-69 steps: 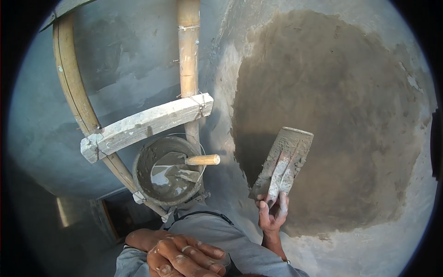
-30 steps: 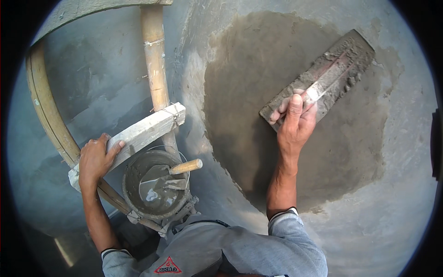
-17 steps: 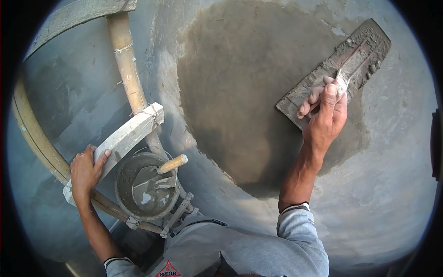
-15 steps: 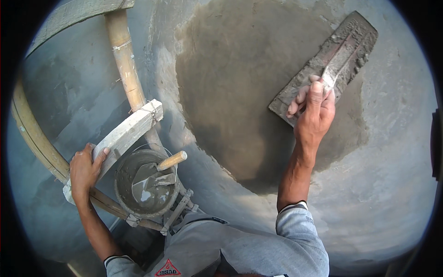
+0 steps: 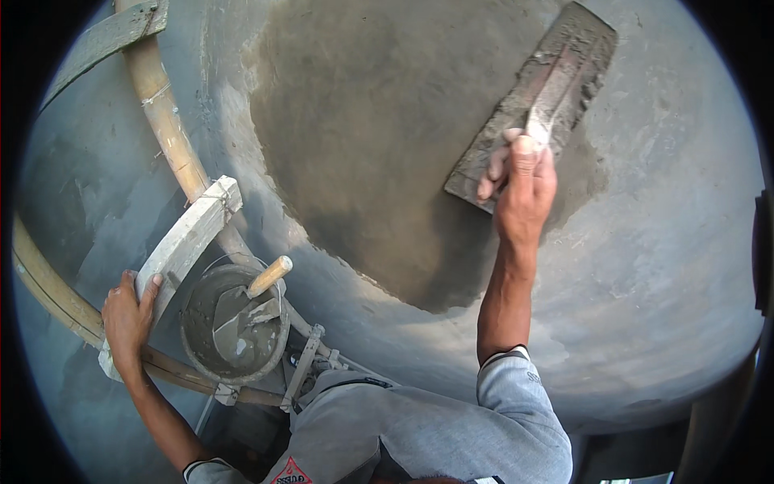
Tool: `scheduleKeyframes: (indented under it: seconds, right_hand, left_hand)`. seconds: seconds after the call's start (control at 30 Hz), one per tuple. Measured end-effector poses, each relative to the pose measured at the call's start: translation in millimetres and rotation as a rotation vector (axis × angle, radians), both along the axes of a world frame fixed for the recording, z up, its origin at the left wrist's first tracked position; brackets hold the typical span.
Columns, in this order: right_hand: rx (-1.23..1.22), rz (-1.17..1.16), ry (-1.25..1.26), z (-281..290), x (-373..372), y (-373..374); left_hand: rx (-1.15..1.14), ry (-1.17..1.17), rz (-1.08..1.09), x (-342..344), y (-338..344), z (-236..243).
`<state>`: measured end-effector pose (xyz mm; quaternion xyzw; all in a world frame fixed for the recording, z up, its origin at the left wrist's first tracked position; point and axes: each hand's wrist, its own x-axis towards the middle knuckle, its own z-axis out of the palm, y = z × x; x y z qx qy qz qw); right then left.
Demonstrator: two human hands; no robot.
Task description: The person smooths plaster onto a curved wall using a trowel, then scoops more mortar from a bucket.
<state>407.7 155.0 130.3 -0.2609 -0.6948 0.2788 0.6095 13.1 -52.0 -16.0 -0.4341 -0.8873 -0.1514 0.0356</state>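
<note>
My right hand (image 5: pixel 522 181) is closed round the handle of a long, mortar-caked plastering float (image 5: pixel 556 68). The float lies tilted against the wall, over the upper right part of a damp, darker plaster patch (image 5: pixel 363 145). At the left, my left hand (image 5: pixel 127 323) grips a pale wooden rung (image 5: pixel 187 240) of a bamboo ladder, thumb on its near side. Beside that hand a bucket (image 5: pixel 234 367) holds grey wet mortar. A trowel (image 5: pixel 270 276) with a wooden handle rests in it, its blade partly in the mortar.
Bamboo poles (image 5: pixel 165 121) of the ladder run up the left side, with a higher wooden rung (image 5: pixel 105 48) at the top left. Below the bucket are a tied wooden crosspiece (image 5: pixel 303 367) and a dark gap. Grey, smoother wall (image 5: pixel 645 266) surrounds the damp patch.
The whole view has shifted, so most things sit farther left and slightly higher. My right hand still holds the float against the wall, turned a little more upright. My left hand keeps its grip.
</note>
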Motion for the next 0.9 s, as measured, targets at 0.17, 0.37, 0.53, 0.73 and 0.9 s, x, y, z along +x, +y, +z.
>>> scheduleKeyframes:
  seconds: [0.17,0.37,0.53,0.73,0.9]
  right_hand:
    - [-0.124,-0.242,-0.445,-177.9,37.5,-6.0]
    - [-0.099,0.040,-0.114,-4.9,-18.0,7.0]
    - [-0.039,-0.125,-0.451,-88.7,-15.0,18.3]
    - [0.012,0.052,0.064,-3.8,-12.8,9.1]
    - [0.020,0.011,-0.240,-31.8,-59.3,41.2]
  left_hand:
    - [-0.079,0.056,0.009,1.4,1.5,7.0]
    - [-0.063,0.122,0.044,8.6,6.0,1.4]
    - [-0.027,0.120,0.007,8.3,-0.3,10.1]
    - [-0.088,0.167,0.065,15.4,10.3,3.7]
    - [-0.055,0.184,0.018,11.6,6.2,0.8]
